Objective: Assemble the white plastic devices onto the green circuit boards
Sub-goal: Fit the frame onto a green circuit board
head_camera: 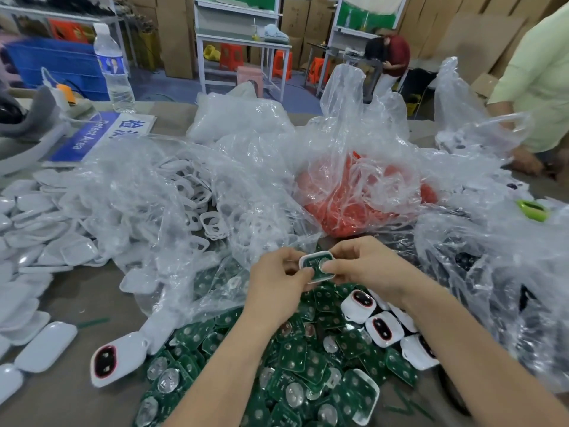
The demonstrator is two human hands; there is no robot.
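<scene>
Left hand (278, 277) and right hand (361, 266) pinch one white shell (317, 268) holding a green board, fingers curled on its edges, above the green board pile (295, 365). Grey table (77, 303); clear bags (261, 167); cartons behind.

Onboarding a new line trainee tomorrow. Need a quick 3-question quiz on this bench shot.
1. Multiple choice: what do the left hand and right hand hold together? A) a screwdriver B) a white shell with a green circuit board seated in it C) a roll of tape
2. True or false: the pile of green circuit boards lies farther from the person than the clear bag of red parts.
3. Fill in: the blue sign reads "Defect ____".
Key: 1 B; 2 false, the pile lies nearer; 3 Area.
</scene>
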